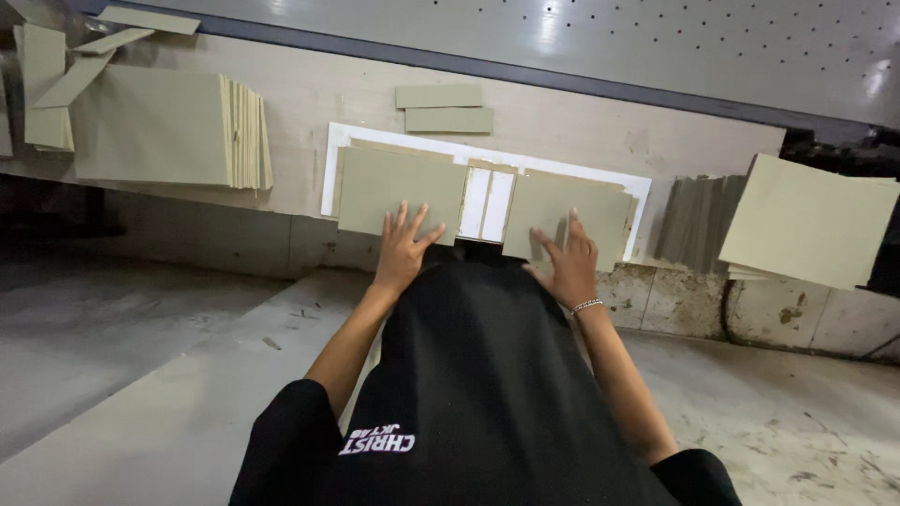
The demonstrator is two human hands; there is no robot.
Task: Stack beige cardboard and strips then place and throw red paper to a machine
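Note:
Two grey-green cardboard panels lie side by side on a white sheet at the edge of the workbench. My left hand rests flat with fingers spread on the near edge of the left panel. On the near edge of the right panel, my right hand, wearing a bracelet, presses in the same way. A narrow strip of the white sheet shows between the panels. Neither hand grips anything.
A thick stack of the same boards lies at the left, with loose strips beyond it. Two small strips sit behind the white sheet. At the right stand a grey stack and a stack of large boards.

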